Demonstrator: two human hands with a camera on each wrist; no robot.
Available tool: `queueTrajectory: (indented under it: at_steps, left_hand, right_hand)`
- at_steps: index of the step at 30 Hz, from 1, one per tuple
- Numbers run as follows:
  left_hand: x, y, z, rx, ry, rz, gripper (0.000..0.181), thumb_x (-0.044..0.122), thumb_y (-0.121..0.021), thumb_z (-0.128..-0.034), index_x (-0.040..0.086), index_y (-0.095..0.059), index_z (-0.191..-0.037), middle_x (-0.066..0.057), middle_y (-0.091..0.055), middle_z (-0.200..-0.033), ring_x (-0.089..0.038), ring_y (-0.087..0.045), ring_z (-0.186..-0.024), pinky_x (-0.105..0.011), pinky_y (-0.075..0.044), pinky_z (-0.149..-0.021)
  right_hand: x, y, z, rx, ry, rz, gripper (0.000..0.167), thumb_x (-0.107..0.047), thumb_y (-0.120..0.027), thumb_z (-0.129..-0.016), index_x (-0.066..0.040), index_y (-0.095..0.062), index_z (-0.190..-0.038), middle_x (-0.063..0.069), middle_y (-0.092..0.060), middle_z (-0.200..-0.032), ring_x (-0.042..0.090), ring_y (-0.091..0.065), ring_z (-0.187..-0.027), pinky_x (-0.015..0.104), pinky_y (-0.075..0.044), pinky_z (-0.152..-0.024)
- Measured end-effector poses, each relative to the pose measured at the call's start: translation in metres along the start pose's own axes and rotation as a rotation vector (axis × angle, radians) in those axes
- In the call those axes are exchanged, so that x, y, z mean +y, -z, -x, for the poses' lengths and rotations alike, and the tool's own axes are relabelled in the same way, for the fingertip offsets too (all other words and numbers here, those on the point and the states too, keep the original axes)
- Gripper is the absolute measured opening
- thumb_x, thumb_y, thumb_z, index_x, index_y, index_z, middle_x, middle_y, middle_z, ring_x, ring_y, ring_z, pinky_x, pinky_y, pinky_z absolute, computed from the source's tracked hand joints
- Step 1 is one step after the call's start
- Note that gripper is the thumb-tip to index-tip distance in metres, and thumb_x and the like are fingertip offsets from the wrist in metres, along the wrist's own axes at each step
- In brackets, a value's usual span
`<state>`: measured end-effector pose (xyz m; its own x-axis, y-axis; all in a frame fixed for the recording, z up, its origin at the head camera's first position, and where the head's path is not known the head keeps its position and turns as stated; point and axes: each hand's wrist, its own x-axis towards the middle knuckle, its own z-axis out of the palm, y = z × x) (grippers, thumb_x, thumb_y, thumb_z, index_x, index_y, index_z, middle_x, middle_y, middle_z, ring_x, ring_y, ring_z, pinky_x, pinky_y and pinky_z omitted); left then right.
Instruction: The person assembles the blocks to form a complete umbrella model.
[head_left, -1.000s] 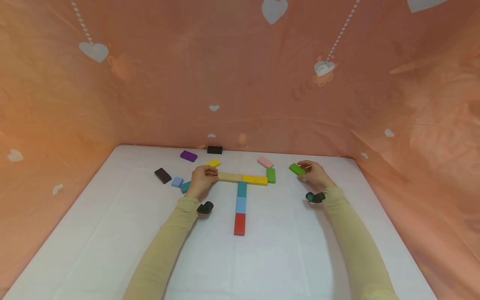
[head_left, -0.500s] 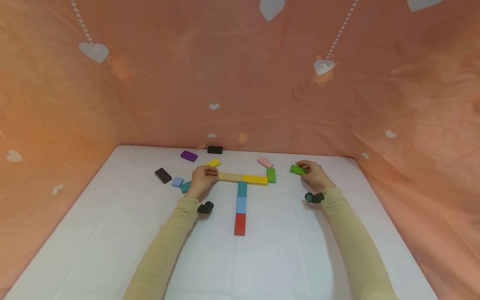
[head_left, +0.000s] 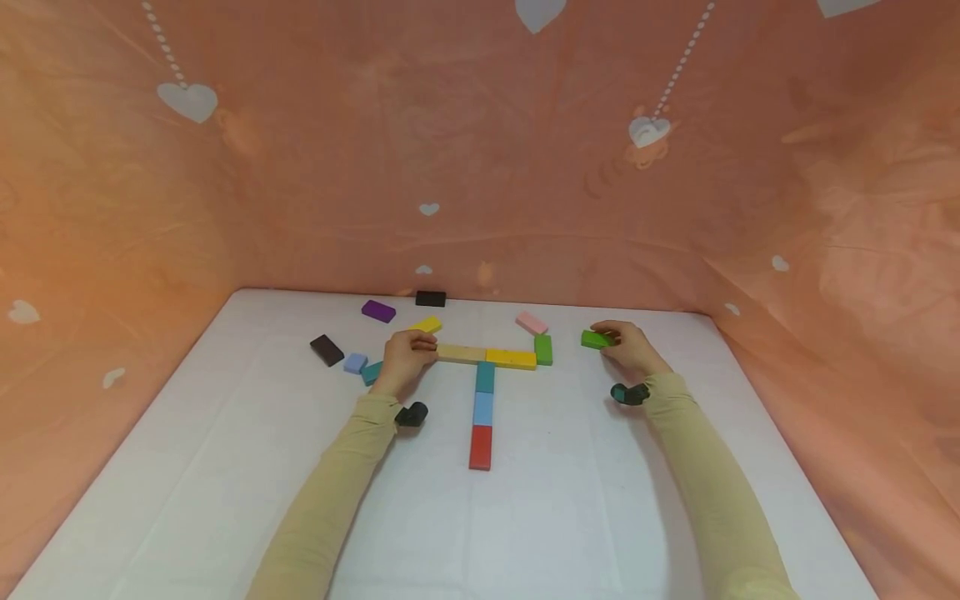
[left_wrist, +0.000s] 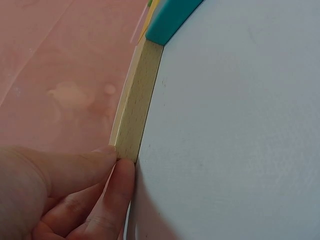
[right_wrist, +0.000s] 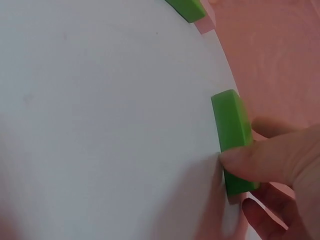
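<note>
My left hand (head_left: 406, 360) is at the left end of a plain wooden block (head_left: 461, 354); in the left wrist view its thumb and fingertip pinch that end of the wooden block (left_wrist: 139, 100). A yellow block (head_left: 512, 359) continues the row, with an upright-set green block (head_left: 543, 350) at its right end. Below the row run a teal block (head_left: 485, 377), a light blue block (head_left: 483, 409) and a red block (head_left: 481, 447) in line. On the right, my right hand (head_left: 630, 346) holds another green block (right_wrist: 231, 125) between thumb and fingers, low over the white table.
Loose blocks lie around: dark brown (head_left: 327, 350), purple (head_left: 378, 311), black (head_left: 431, 298), pink (head_left: 532, 322), periwinkle (head_left: 356, 363), a second teal one (head_left: 371, 373) and a partly hidden yellow one (head_left: 428, 324). Orange cloth (head_left: 480, 167) walls the back and sides of the white table (head_left: 570, 500).
The green block in my right hand has turned slightly, from slanted to nearly level with the row, and shifted a little right. My left hand has stayed in place.
</note>
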<state>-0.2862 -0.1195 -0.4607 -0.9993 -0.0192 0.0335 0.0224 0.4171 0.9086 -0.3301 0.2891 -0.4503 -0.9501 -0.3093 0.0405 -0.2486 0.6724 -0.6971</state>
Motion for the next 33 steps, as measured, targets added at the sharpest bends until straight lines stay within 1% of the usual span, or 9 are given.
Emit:
queueTrajectory:
  at_steps: [5,10,16,19,21,24,26,28,33]
  left_hand:
    - [0.001,0.0,-0.001,0.0,0.023,0.006,0.022,-0.002,-0.069,-0.0844,-0.004,-0.066,-0.106,-0.017,-0.068,-0.1,-0.026,-0.064,-0.093,-0.034,-0.053,-0.083]
    - [0.0,0.001,-0.001,-0.003,0.012,0.011,0.023,-0.004,-0.069,-0.0838,-0.005,-0.066,-0.106,-0.018,-0.068,-0.1,-0.027,-0.064,-0.092,-0.034,-0.053,-0.083]
    - [0.0,0.0,-0.001,-0.007,0.013,0.03,0.023,-0.005,-0.068,-0.0838,-0.006,-0.065,-0.106,-0.019,-0.067,-0.101,-0.027,-0.064,-0.093,-0.034,-0.053,-0.083]
    - [0.001,0.0,-0.001,-0.004,0.018,0.042,0.023,-0.005,-0.068,-0.0838,-0.006,-0.065,-0.106,-0.019,-0.067,-0.102,-0.027,-0.064,-0.093,-0.034,-0.053,-0.083]
    - [0.0,0.0,-0.002,-0.005,0.018,0.044,0.023,-0.005,-0.068,-0.0839,-0.006,-0.065,-0.106,-0.018,-0.067,-0.102,-0.027,-0.064,-0.093,-0.034,-0.053,-0.083]
    - [-0.001,0.001,-0.002,-0.005,0.015,0.045,0.023,-0.005,-0.068,-0.0837,-0.006,-0.065,-0.106,-0.018,-0.067,-0.101,-0.026,-0.064,-0.093,-0.034,-0.053,-0.083]
    - [-0.001,0.001,-0.003,-0.005,0.006,0.039,0.023,-0.004,-0.069,-0.0836,-0.006,-0.066,-0.106,-0.018,-0.067,-0.101,-0.026,-0.064,-0.092,-0.034,-0.053,-0.083]
    - [-0.002,0.001,-0.003,-0.005,-0.002,0.034,0.022,-0.004,-0.069,-0.0832,-0.006,-0.066,-0.105,-0.018,-0.067,-0.1,-0.027,-0.064,-0.092,-0.034,-0.053,-0.083]
    - [-0.002,0.001,-0.002,0.0,-0.009,0.03,0.022,-0.004,-0.069,-0.0822,-0.006,-0.066,-0.104,-0.018,-0.068,-0.097,-0.027,-0.065,-0.09,-0.035,-0.053,-0.081]
  right_hand:
    - [-0.002,0.001,-0.002,-0.01,-0.035,0.013,0.043,0.012,-0.057,-0.085,0.006,-0.055,-0.127,0.027,-0.053,-0.126,0.039,-0.048,-0.113,0.05,-0.039,-0.098]
    - [-0.011,0.007,-0.01,0.001,-0.075,-0.006,0.04,0.007,-0.059,-0.086,0.0,-0.057,-0.125,0.02,-0.055,-0.125,0.035,-0.048,-0.113,0.048,-0.039,-0.099]
    - [-0.037,0.012,-0.025,0.017,-0.074,-0.069,0.039,-0.014,-0.075,-0.084,-0.008,-0.063,-0.12,0.011,-0.059,-0.118,0.029,-0.047,-0.113,0.048,-0.039,-0.099]
    - [-0.052,0.009,-0.032,-0.001,-0.128,-0.141,0.034,-0.017,-0.073,-0.086,-0.012,-0.064,-0.119,0.005,-0.058,-0.117,0.026,-0.044,-0.113,0.047,-0.042,-0.098]
    - [-0.06,0.005,-0.037,-0.017,-0.126,-0.167,0.032,-0.014,-0.067,-0.09,-0.012,-0.063,-0.122,0.003,-0.058,-0.118,0.025,-0.043,-0.115,0.047,-0.043,-0.097]
    - [-0.07,-0.004,-0.046,-0.019,-0.054,-0.172,0.029,-0.004,-0.06,-0.093,-0.011,-0.064,-0.122,0.002,-0.059,-0.118,0.024,-0.044,-0.114,0.047,-0.046,-0.096]
    - [-0.075,-0.011,-0.052,-0.007,0.027,-0.143,0.031,0.0,-0.06,-0.092,-0.011,-0.065,-0.12,0.003,-0.061,-0.116,0.024,-0.047,-0.111,0.044,-0.047,-0.095]
    - [-0.08,-0.019,-0.058,-0.002,0.065,-0.149,0.03,0.0,-0.064,-0.09,-0.012,-0.066,-0.117,0.004,-0.062,-0.113,0.024,-0.05,-0.107,0.043,-0.048,-0.092]
    - [-0.093,-0.036,-0.071,-0.013,0.091,-0.163,0.032,-0.004,-0.071,-0.085,-0.006,-0.065,-0.116,0.009,-0.063,-0.111,0.03,-0.052,-0.102,0.042,-0.05,-0.089]
